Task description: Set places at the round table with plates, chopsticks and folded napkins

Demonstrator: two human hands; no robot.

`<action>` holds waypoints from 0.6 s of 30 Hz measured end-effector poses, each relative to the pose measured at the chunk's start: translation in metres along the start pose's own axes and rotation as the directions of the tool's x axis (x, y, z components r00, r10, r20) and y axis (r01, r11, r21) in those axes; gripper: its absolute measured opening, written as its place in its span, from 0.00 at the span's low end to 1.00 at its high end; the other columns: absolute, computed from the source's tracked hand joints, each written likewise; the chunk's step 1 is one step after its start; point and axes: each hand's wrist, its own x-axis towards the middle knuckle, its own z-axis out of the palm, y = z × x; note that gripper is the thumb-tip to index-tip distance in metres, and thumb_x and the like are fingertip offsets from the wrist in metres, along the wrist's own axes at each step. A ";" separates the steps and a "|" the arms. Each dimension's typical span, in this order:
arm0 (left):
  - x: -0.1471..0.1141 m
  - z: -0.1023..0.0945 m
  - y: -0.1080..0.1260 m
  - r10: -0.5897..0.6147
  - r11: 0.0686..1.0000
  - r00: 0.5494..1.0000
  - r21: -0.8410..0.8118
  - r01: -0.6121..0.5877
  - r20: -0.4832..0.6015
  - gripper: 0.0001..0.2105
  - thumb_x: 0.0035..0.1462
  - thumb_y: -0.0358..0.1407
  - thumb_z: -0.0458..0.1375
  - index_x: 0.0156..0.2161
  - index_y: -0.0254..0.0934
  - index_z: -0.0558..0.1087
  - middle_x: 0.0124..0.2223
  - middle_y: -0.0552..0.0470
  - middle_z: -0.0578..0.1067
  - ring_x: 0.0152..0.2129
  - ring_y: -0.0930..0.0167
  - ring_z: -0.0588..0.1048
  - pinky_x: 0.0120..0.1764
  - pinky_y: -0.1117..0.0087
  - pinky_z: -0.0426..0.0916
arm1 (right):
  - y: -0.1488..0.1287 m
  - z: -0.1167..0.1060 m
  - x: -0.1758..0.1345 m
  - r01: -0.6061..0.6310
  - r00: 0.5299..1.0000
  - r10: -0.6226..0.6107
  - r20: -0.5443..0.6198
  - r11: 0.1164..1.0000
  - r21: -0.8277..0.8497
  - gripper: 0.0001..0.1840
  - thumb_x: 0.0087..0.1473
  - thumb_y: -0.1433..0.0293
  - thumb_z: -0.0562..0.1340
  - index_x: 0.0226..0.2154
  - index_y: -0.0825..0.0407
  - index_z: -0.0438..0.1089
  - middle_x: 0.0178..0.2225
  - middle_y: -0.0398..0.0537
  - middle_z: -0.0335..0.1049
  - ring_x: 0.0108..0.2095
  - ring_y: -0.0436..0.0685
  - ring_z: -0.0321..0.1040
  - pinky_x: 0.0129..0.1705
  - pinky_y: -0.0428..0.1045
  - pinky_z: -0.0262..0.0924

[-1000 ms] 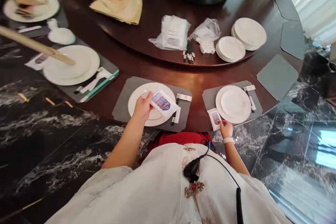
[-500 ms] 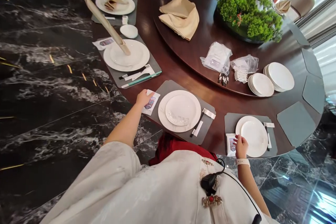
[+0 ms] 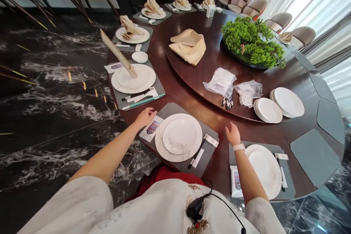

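My left hand (image 3: 145, 117) is open, fingers stretched out, just above the far-left corner of a white printed packet (image 3: 151, 128). That packet lies along the left side of a grey placemat (image 3: 210, 130). On the mat sit a small white plate (image 3: 182, 136) stacked on a larger one (image 3: 164, 146), with black chopsticks (image 3: 197, 151) to the right. My right hand (image 3: 233, 134) hangs open, with nothing in it, over the table near the far edge of the right placemat (image 3: 287, 181). My forearm partly covers that setting's plates (image 3: 267, 172) and its packet (image 3: 236, 181).
On the turntable are a folded beige cloth (image 3: 189, 45), plastic-wrapped items (image 3: 221, 82), stacked plates (image 3: 287, 101) and a green plant (image 3: 252, 42). To the left, a setting has a rolled napkin (image 3: 117, 53) standing up. Bare placemats (image 3: 315, 157) lie at right.
My left hand has let go of the packet and moved slightly away. My right hand has left the right packet and moved forward, toward the turntable. The view has tilted up.
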 end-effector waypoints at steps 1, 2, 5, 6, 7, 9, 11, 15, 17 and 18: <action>0.005 -0.010 0.009 0.027 1.000 0.998 -0.009 -0.026 0.064 0.25 0.60 0.48 0.53 0.56 0.33 0.71 0.51 0.38 0.78 0.45 0.61 0.78 0.53 0.62 0.70 | -0.010 0.005 0.018 0.034 0.999 -0.032 0.018 0.997 -0.072 0.33 0.60 0.63 0.55 0.64 0.64 0.63 0.67 0.68 0.59 0.67 0.67 0.59 0.67 0.60 0.55; 0.012 -0.019 0.020 0.066 0.998 0.989 -0.015 -0.065 0.135 0.24 0.59 0.49 0.53 0.53 0.34 0.73 0.49 0.40 0.79 0.43 0.62 0.79 0.51 0.63 0.71 | -0.019 0.010 0.034 0.052 0.998 -0.047 0.035 0.989 -0.136 0.35 0.61 0.65 0.55 0.66 0.65 0.59 0.70 0.67 0.54 0.69 0.68 0.54 0.68 0.60 0.54; 0.043 -0.041 0.059 0.184 0.982 0.939 -0.019 -0.187 0.290 0.22 0.57 0.52 0.55 0.46 0.37 0.76 0.44 0.44 0.81 0.39 0.63 0.79 0.45 0.65 0.73 | -0.042 0.026 0.066 0.034 0.997 -0.015 0.073 0.963 -0.268 0.38 0.61 0.68 0.55 0.70 0.64 0.52 0.73 0.65 0.47 0.72 0.70 0.47 0.68 0.63 0.52; 0.058 -0.045 0.073 0.218 0.974 0.928 -0.011 -0.225 0.304 0.22 0.56 0.53 0.56 0.45 0.38 0.77 0.43 0.45 0.81 0.39 0.63 0.79 0.45 0.65 0.73 | -0.047 0.030 0.071 0.013 0.997 0.012 0.082 0.955 -0.296 0.38 0.61 0.69 0.56 0.71 0.63 0.52 0.73 0.65 0.46 0.72 0.70 0.47 0.68 0.64 0.52; 0.075 -0.047 0.089 0.253 0.964 0.919 -0.001 -0.265 0.302 0.22 0.55 0.53 0.57 0.45 0.38 0.77 0.43 0.45 0.81 0.40 0.63 0.79 0.46 0.66 0.73 | -0.051 0.035 0.074 -0.012 0.996 0.041 0.083 0.947 -0.322 0.39 0.61 0.70 0.56 0.71 0.63 0.51 0.73 0.65 0.46 0.72 0.70 0.48 0.68 0.64 0.52; 0.116 -0.046 0.121 0.336 0.934 0.893 0.018 -0.358 0.299 0.20 0.54 0.52 0.59 0.43 0.39 0.78 0.45 0.46 0.82 0.42 0.63 0.79 0.48 0.66 0.72 | -0.054 0.044 0.077 -0.060 0.995 0.087 0.057 0.927 -0.371 0.39 0.59 0.71 0.56 0.71 0.62 0.51 0.73 0.66 0.47 0.70 0.70 0.51 0.67 0.64 0.53; 0.162 -0.040 0.153 0.413 0.895 0.852 0.028 -0.445 0.322 0.17 0.55 0.49 0.60 0.42 0.40 0.79 0.47 0.46 0.82 0.44 0.62 0.79 0.49 0.66 0.72 | -0.054 0.052 0.077 -0.088 0.995 0.101 0.011 0.907 -0.412 0.39 0.59 0.72 0.55 0.71 0.63 0.53 0.72 0.67 0.50 0.69 0.71 0.53 0.67 0.64 0.53; 0.249 -0.018 0.213 0.479 0.838 0.812 0.102 -0.536 0.333 0.13 0.58 0.42 0.59 0.42 0.37 0.80 0.47 0.45 0.81 0.46 0.62 0.78 0.52 0.67 0.71 | -0.055 0.065 0.075 -0.157 0.988 0.139 -0.074 0.867 -0.472 0.37 0.58 0.76 0.52 0.70 0.64 0.56 0.70 0.69 0.54 0.67 0.71 0.57 0.64 0.62 0.57; 0.283 -0.008 0.235 0.490 0.825 0.820 0.146 -0.546 0.295 0.14 0.58 0.41 0.60 0.46 0.35 0.79 0.50 0.41 0.79 0.48 0.61 0.77 0.56 0.65 0.69 | -0.056 0.067 0.074 -0.208 0.978 0.177 -0.109 0.842 -0.497 0.37 0.58 0.78 0.50 0.70 0.64 0.56 0.69 0.70 0.54 0.66 0.71 0.59 0.63 0.62 0.58; 0.297 -0.003 0.245 0.487 0.831 0.833 0.155 -0.534 0.261 0.16 0.59 0.40 0.61 0.49 0.33 0.78 0.53 0.39 0.77 0.50 0.60 0.76 0.58 0.63 0.67 | -0.056 0.066 0.073 -0.228 0.974 0.196 -0.116 0.830 -0.509 0.37 0.58 0.79 0.49 0.70 0.64 0.56 0.69 0.70 0.55 0.66 0.71 0.60 0.63 0.62 0.59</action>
